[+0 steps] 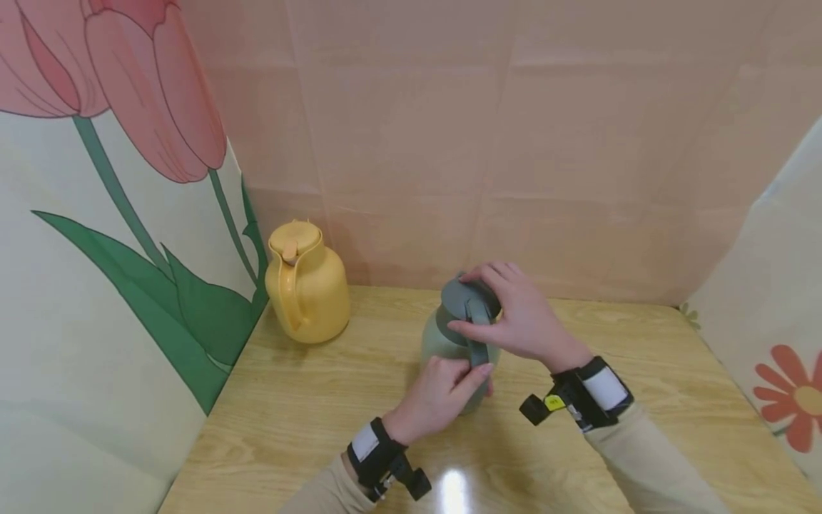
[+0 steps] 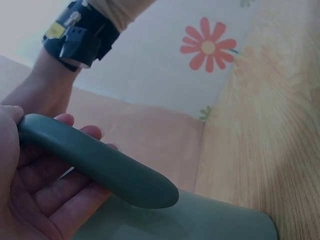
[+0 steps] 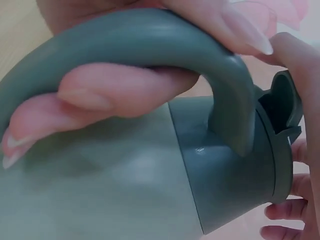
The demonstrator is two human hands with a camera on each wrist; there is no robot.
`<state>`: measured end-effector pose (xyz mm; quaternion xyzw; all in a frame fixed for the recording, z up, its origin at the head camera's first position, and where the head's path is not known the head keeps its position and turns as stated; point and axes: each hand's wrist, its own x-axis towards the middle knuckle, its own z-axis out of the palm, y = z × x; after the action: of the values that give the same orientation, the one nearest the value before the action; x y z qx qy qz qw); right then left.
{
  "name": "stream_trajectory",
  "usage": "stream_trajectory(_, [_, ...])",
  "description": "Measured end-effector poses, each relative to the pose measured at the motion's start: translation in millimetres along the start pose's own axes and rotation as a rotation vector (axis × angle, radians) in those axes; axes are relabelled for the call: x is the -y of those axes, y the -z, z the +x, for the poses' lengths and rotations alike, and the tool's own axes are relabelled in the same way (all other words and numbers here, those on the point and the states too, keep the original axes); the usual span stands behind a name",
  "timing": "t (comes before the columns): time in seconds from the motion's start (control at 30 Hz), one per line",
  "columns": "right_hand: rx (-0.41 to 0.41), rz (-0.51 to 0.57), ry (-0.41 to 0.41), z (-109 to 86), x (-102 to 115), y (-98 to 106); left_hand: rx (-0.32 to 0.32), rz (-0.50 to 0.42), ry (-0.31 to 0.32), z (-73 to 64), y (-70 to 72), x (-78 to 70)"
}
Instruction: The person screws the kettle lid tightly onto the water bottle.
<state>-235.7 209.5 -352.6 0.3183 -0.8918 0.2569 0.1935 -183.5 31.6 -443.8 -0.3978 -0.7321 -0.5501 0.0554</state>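
A pale green thermos jug (image 1: 434, 344) with a darker green collar and lid (image 1: 457, 300) stands on the wooden table. My left hand (image 1: 437, 396) grips its handle (image 1: 478, 348); in the right wrist view those fingers (image 3: 110, 90) pass through the loop, between handle and body. From above, my right hand (image 1: 523, 318) holds the lid, thumb at the near side and fingers over the far side. Part of the lid's thumb lever (image 3: 286, 102) shows between the fingers in the right wrist view. In the left wrist view the handle (image 2: 105, 160) crosses my left fingers.
To the left, near the back edge, a yellow thermos jug (image 1: 315, 296) stands upright on the table (image 1: 289, 421). A pink cloth backdrop (image 1: 411, 143) hangs behind. Printed cloth walls with tulips (image 1: 154, 93) and a red flower (image 1: 799, 400) stand at either side.
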Motion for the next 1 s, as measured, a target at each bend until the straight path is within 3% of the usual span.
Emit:
stream_trajectory(0.33, [0.05,-0.095,0.056,1.6,0.3,-4.9,0.012,0.011,0.006,-1.6,-0.7,-0.5])
stream_trajectory(0.87, [0.007,-0.166,-0.022,1.0,9.2,-5.3,0.016,-0.004,-0.022,2.5,-1.4,-1.6])
stream_trajectory(1.0, [0.019,-0.11,-0.056,-3.8,8.0,-3.6,0.017,-0.01,-0.027,2.6,-1.8,-1.0])
